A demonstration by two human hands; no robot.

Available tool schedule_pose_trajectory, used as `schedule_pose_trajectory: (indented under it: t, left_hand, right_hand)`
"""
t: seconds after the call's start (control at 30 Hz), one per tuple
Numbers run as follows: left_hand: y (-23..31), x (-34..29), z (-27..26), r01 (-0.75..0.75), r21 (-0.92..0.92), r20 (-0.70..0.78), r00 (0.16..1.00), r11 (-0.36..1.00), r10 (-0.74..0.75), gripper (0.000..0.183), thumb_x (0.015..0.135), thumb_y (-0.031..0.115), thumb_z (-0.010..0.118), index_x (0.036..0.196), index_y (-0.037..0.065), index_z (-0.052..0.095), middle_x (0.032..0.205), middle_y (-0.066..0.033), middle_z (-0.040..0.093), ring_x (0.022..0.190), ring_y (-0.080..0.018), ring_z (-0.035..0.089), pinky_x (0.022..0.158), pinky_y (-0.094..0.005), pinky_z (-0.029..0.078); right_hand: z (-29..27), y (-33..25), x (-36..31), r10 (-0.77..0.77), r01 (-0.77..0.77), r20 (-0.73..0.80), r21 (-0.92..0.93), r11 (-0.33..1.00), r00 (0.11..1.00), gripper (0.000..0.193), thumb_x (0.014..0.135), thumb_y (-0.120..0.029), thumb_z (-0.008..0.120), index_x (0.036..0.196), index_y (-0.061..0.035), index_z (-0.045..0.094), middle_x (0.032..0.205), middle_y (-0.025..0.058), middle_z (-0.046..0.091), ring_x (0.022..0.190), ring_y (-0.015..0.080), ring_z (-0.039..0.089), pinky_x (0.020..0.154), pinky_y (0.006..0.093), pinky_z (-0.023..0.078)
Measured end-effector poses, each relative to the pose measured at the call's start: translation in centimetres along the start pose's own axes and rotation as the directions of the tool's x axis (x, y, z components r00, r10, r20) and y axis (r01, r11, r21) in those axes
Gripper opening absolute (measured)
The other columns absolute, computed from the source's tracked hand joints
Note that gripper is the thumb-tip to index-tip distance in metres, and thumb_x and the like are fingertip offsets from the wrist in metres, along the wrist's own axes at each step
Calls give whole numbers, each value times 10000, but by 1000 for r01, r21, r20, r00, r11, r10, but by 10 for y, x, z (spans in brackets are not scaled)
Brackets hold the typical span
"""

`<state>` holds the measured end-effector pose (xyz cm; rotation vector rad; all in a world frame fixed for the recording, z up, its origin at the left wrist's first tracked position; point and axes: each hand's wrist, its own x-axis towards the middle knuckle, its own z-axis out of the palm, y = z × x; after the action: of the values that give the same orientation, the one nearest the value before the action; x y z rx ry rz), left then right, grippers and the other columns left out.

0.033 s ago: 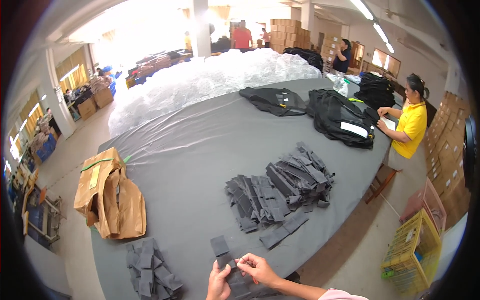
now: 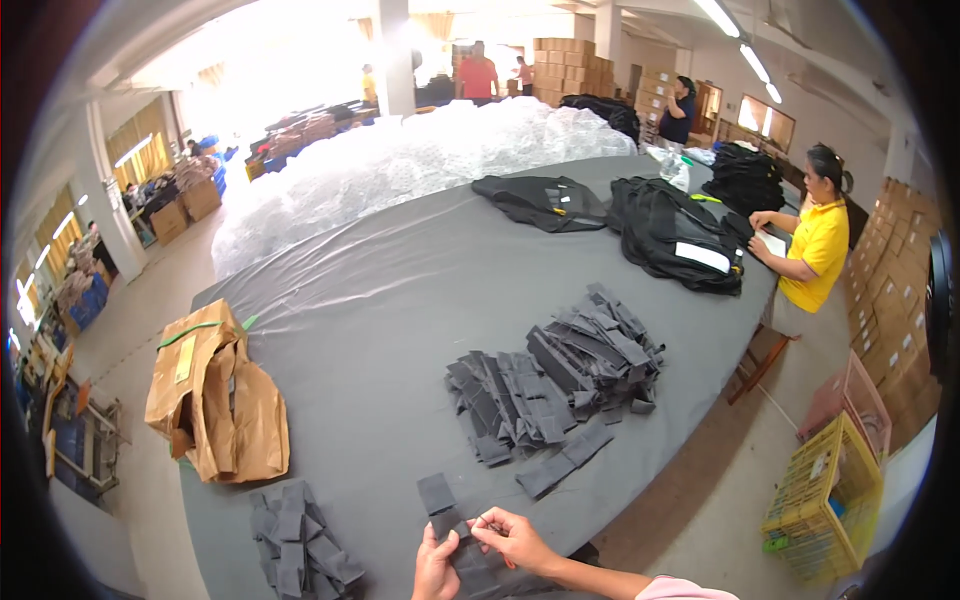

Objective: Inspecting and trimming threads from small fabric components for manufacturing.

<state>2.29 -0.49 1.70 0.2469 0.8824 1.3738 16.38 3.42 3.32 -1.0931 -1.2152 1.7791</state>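
At the near edge of the table, my left hand (image 2: 436, 566) is closed on a dark grey fabric strip (image 2: 436, 494), its far end sticking out past the fingers. My right hand (image 2: 512, 538) is pinched close against the same strip. A small pair of scissors with an orange-red handle (image 2: 509, 563) shows partly under its fingers; the blades are mostly hidden. Below both hands lie more grey pieces (image 2: 478, 572). To the left is a loose pile of cut strips (image 2: 298, 545). Ahead and to the right sits a larger heap of strips (image 2: 560, 375), with one strip (image 2: 565, 462) lying apart on its near side.
A grey cloth covers the table (image 2: 370, 350). A crumpled brown paper bag (image 2: 225, 400) stands at its left edge. Black bags (image 2: 670, 235) lie far right, beside a person in yellow (image 2: 818, 250). Clear plastic (image 2: 420, 160) is heaped behind. Yellow crates (image 2: 820, 500) stand on the right floor.
The whole view has shifted very slightly. Both hands keep their places on the fabric strip.
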Motion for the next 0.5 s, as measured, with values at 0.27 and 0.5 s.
schedule_pose_trajectory:
  t: [0.27,0.5]
  left_hand:
    - [-1,1,3,21,-14,27,999,1000,-21,255,844,18,526,1089,78,493,1027,-72,581,923,-197,569,807,-357,487]
    - [1,-1,5,-6,8,-13,1000,1000,6,263,843,19,530,1095,69,478,1021,-73,577,914,-191,570,791,-348,493]
  right_hand:
    - [-3,3,0,-30,30,-6,24,999,1000,160,858,-160,592,896,-8,563,702,-19,538,611,38,494,565,199,422]
    - [-1,1,1,-16,16,-2,31,999,1000,148,854,-150,596,889,-10,562,723,-16,548,611,40,496,562,195,424]
